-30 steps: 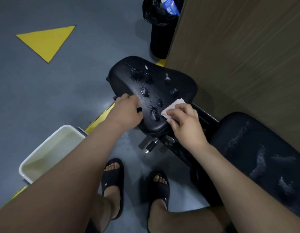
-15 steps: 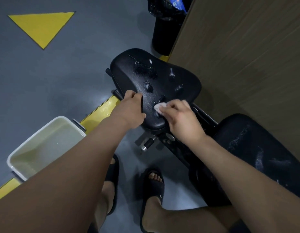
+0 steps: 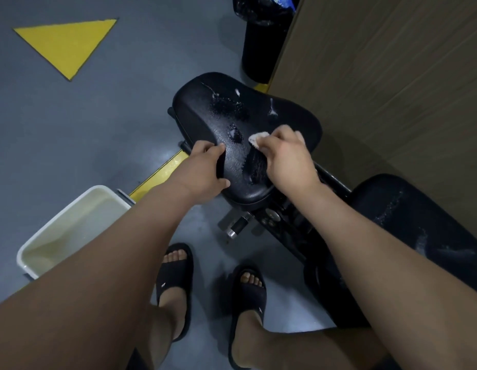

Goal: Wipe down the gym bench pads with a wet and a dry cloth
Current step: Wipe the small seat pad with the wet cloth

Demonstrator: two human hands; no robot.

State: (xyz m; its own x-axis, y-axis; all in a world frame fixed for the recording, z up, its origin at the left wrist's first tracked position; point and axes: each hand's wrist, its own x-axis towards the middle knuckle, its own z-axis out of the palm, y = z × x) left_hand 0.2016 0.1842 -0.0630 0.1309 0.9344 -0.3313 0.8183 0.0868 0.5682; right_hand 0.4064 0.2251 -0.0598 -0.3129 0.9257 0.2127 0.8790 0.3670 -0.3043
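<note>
The black seat pad (image 3: pixel 210 110) of the gym bench lies in the middle of the view, dotted with water drops and a few white streaks. My right hand (image 3: pixel 288 158) holds a small white cloth (image 3: pixel 257 138) pressed onto the pad near its middle; most of the cloth is hidden under the fingers. My left hand (image 3: pixel 205 169) grips the pad's near left edge, fingers over the top and thumb at the side. The long back pad (image 3: pixel 419 225) stretches to the lower right, with wet smears on it.
A white tub (image 3: pixel 71 225) of cloudy water stands on the grey floor at lower left. A black bin (image 3: pixel 261 46) with a bag stands behind the seat, beside a wooden wall panel (image 3: pixel 392 76). My feet in black slides (image 3: pixel 175 273) stand below the bench frame.
My right hand has moved the cloth up the seat pad, away from its near end. My left hand keeps its hold on the pad's left edge.
</note>
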